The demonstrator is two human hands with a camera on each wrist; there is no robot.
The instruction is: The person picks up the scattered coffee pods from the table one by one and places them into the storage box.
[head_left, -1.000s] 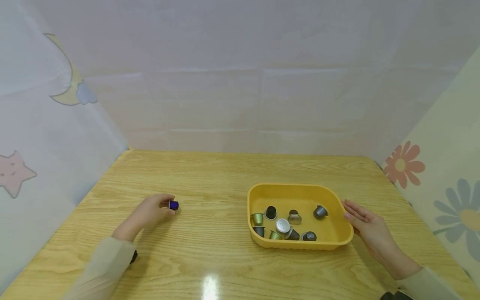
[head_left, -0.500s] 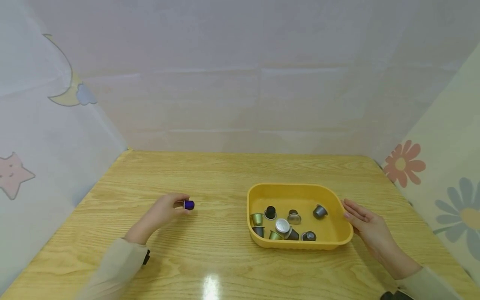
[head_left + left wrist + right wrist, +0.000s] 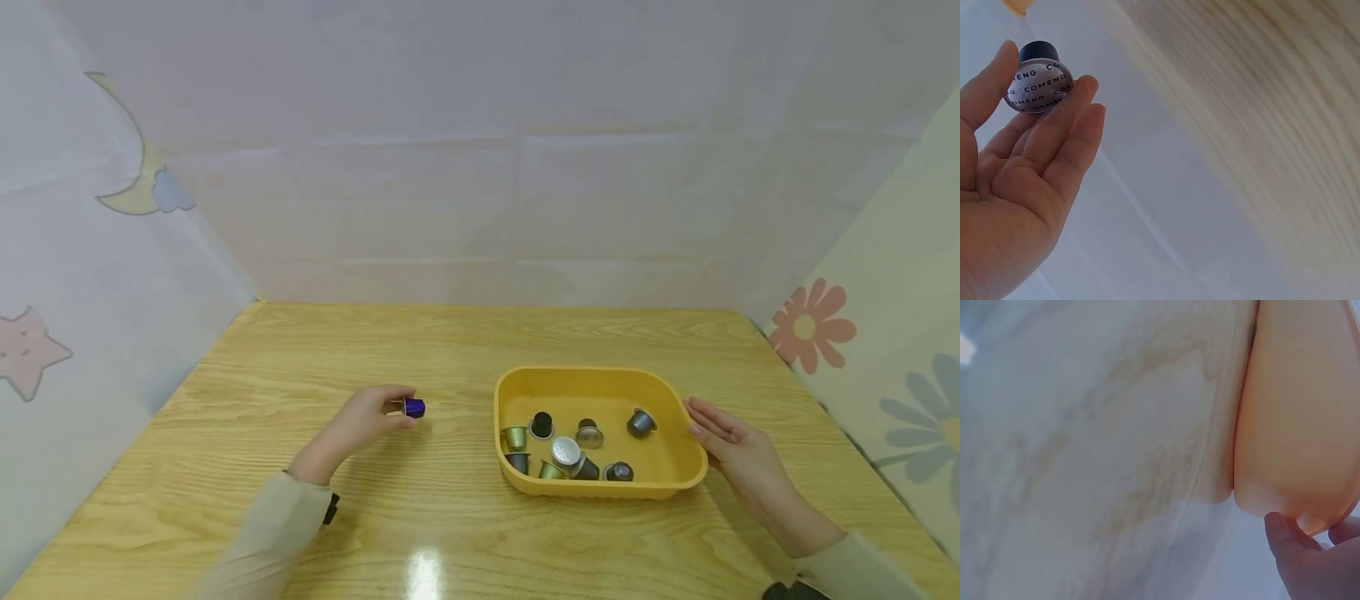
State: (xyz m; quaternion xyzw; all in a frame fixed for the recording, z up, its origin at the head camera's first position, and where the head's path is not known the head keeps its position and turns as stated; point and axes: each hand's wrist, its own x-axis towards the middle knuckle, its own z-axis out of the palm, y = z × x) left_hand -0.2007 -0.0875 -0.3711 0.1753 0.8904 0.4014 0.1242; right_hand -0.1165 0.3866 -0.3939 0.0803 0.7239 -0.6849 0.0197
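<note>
My left hand pinches a dark-blue coffee capsule between thumb and fingertips, left of the basket and over the table. In the left wrist view, the capsule's printed silver lid faces the palm, with thumb and fingers at its edge. My right hand rests against the right end of a yellow plastic basket, fingers fairly straight along its outside. The right wrist view shows fingertips touching the basket wall. Inside the basket lie several capsules, among them a black capsule, a green capsule and a grey capsule.
The wood-grain table extends around the basket and both hands. Pale sheets enclose it: a back sheet, a left one with a moon, and a right one with flowers.
My left hand has moved steadily right with the blue capsule, closer to the basket. The right hand, the basket and the capsules in it look unmoved.
</note>
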